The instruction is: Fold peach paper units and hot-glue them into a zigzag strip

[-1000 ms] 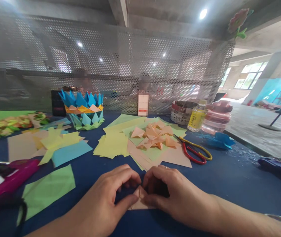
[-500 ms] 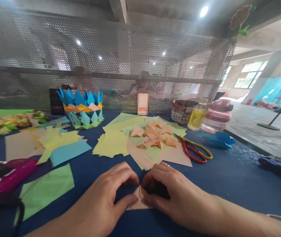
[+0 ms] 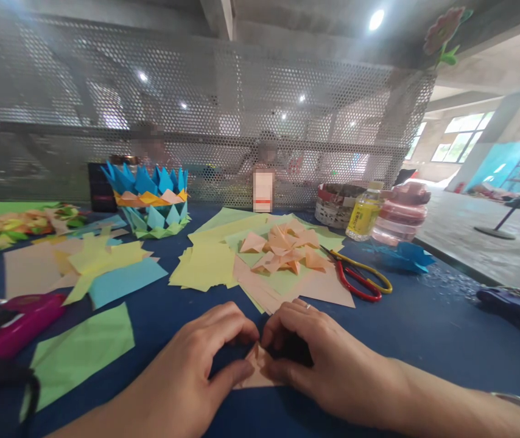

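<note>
A small peach-coloured folded paper (image 3: 258, 372) lies on the blue table at the front middle, its top coming to a point. My left hand (image 3: 209, 359) grips its left side, thumb low and fingertips near the point. From the right, my right hand (image 3: 308, 356) pinches the same paper, with a ring on one finger. The fingertips of both hands almost meet at the top of the fold. Just beyond them, several folded peach paper pieces (image 3: 290, 246) are heaped on loose sheets. Left of that heap is a stack of yellow paper (image 3: 205, 264).
Scissors (image 3: 360, 277) with red and yellow handles lie right of the heap. A bottle (image 3: 364, 213), a pink jug (image 3: 400, 216) and a woven basket (image 3: 338, 204) stand behind. A folded-paper bowl (image 3: 150, 201), a green sheet (image 3: 81, 353) and a magenta tool (image 3: 22, 328) are leftward.
Both hands keep their hold on the peach paper, with only a slight shift of the fingers at its top. The whole view has moved a little.
</note>
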Available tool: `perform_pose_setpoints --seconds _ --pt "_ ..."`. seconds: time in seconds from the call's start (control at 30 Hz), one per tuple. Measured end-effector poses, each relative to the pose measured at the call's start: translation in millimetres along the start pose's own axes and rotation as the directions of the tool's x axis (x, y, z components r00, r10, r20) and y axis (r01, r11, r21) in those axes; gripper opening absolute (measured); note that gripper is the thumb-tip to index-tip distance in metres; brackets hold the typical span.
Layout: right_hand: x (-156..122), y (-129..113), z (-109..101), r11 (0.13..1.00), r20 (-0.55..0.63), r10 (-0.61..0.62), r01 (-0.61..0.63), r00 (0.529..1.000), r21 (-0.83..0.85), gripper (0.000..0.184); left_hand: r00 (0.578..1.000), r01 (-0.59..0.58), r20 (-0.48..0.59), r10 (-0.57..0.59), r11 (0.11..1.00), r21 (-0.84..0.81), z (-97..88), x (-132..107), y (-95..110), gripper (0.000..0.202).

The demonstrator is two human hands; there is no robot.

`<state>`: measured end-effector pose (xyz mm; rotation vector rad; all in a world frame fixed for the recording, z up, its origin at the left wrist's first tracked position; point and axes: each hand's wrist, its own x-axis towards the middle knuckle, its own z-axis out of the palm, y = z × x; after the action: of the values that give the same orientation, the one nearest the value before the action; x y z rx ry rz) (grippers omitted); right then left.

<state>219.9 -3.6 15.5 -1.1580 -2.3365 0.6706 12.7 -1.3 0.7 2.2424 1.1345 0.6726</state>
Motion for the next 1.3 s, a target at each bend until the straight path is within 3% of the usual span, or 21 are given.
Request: perform_pose_setpoints --seconds 0.6,0.8,0.97,1.3 --pt "-0.5 -0.6 -0.3 0.998 -0.009 -0.054 0.054 0.999 0.029 0.015 0.993 -0.115 0.001 0.115 0.993 0.034 0.2 -2.0 -3.6 0.015" --pt "-0.4 2.0 1.4 0.987 -0.008 -0.151 0.151 0.989 0.056 0.021 0.977 -0.211 -0.001 0.212 0.977 0.032 0.9 -1.9 -7.0 0.020" --pt "0.3 3.4 2.5 0.981 -0.013 -0.188 0.188 0.982 0.041 0.014 0.963 -0.265 -0.036 0.266 0.964 0.032 0.6 -2.8 -2.0 0.019" --pt "-0.8 3.8 4.1 0.992 -0.043 -0.127 0.126 0.991 -0.013 0.015 0.983 -0.179 -0.025 0.180 0.984 0.023 0.6 -2.3 -6.5 0.018"
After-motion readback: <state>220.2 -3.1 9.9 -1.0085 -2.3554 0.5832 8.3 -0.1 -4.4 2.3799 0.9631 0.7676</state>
